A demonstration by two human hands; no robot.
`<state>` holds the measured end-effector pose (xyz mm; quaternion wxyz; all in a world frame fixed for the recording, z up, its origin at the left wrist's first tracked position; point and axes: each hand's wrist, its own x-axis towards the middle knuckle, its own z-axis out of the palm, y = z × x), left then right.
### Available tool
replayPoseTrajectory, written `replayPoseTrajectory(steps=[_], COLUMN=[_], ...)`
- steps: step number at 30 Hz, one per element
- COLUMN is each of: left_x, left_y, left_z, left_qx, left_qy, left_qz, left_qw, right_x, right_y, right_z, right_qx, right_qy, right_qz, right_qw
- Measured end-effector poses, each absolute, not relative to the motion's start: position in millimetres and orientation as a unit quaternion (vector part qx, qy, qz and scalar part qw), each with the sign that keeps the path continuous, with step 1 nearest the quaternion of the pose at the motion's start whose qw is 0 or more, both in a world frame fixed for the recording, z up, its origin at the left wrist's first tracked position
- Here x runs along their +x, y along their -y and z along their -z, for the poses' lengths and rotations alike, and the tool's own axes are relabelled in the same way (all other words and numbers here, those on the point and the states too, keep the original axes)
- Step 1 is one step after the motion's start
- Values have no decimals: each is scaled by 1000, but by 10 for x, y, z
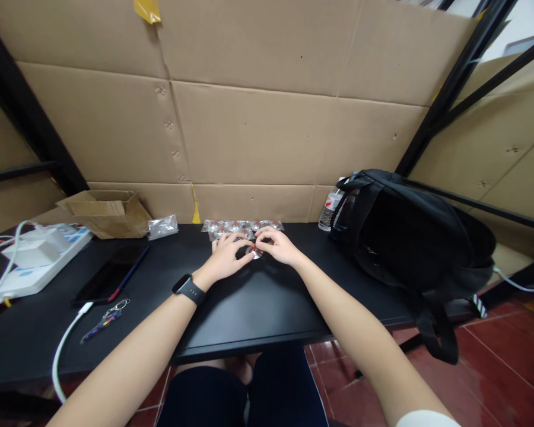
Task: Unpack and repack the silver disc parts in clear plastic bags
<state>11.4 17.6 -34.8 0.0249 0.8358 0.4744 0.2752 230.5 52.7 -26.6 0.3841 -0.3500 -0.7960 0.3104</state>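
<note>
1. The back wall (293, 118) is lined with flattened cardboard sheets.
2. Black metal frame bars (454, 83) are seen at both sides.
3. A black desk (258, 308) is set against the cardboard.
4. The floor (507, 379) is laid with dark red tiles.

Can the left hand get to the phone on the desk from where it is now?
Probably yes. The left hand rests at the clear packets, and the phone lies to its left on the black desk. Bare desk lies between them; the keys and white cable sit nearer the desk's front edge.
</note>
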Motion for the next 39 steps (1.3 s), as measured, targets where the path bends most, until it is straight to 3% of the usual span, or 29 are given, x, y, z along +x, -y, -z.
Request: replayPoseTrajectory(steps=[13, 21, 25, 30, 39], left_x=[-375, -902, -930, -928, -826], left_y=[-415, -433, -459, -489, -407], left_z=[280, 140, 188, 221, 119], left_qx=[813, 835, 883, 874, 850], left_qy=[-554, -523, -416, -444, -502], left_qz=[-179, -68, -91, -73, -104], left_qw=[-19, 156, 198, 184, 123], right_x=[2395, 2794, 3087, 3223, 3170], right_y=[-654, -708, -713, -735, -721], right_z=[392, 253, 144, 89, 99], right_qx=[-383, -496, -530, -538, -545], right_qy=[853, 842, 834, 819, 815], right_qz=[-133, -82, -112, -193, -178], right_qw=[329, 194, 109, 59, 86])
